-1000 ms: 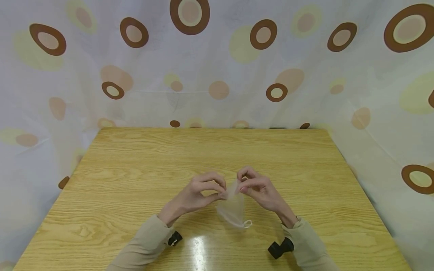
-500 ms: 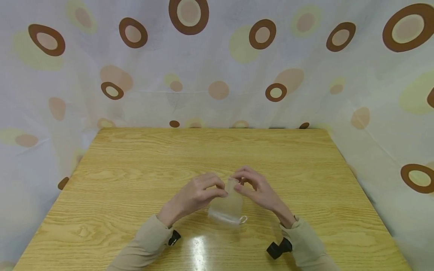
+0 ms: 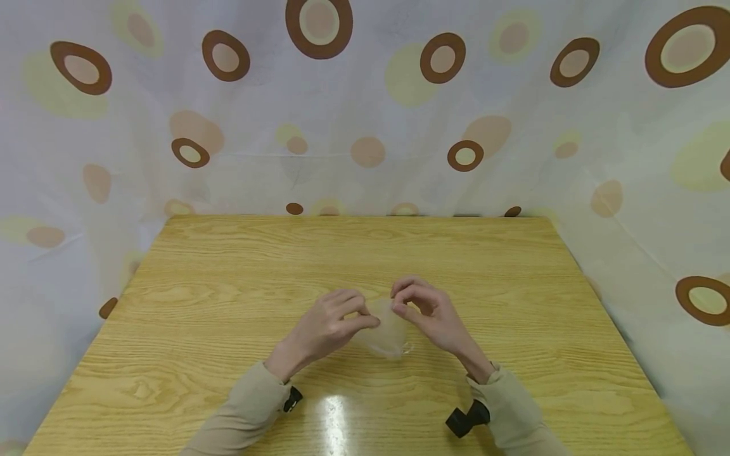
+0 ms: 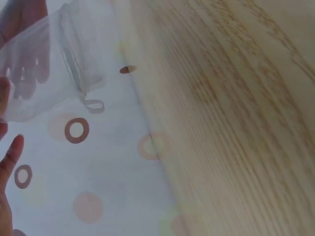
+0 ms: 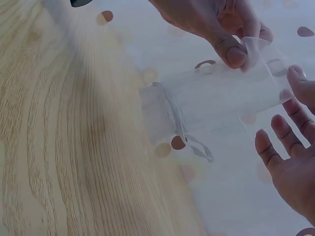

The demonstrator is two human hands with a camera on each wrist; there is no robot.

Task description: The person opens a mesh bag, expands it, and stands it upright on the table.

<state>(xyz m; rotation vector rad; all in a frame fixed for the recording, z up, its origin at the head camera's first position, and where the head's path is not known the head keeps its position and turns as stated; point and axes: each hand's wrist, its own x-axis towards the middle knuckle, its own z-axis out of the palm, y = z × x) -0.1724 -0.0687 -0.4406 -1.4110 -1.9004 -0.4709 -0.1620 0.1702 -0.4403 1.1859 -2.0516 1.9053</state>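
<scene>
A sheer white pouch hangs between the two hands, its drawstring end with a small loop lowest, over the middle of the table. At its upper left edge the left hand pinches the cloth between thumb and fingers; the right wrist view shows this left hand gripping the pouch. The right hand pinches the upper right corner with thumb and index, while in the right wrist view other fingers of that right hand stand apart. Whether anything is inside cannot be told.
A wooden table lies under both hands, with a patterned curtain behind it and at both sides. Dark wrist devices sit by the cuffs, low over the near part of the table.
The pouch's drawstring end has swung up and slightly left, away from the near edge. The right hand's thumb and fingers have shifted along the pouch's upper edge; the left hand has barely moved.
</scene>
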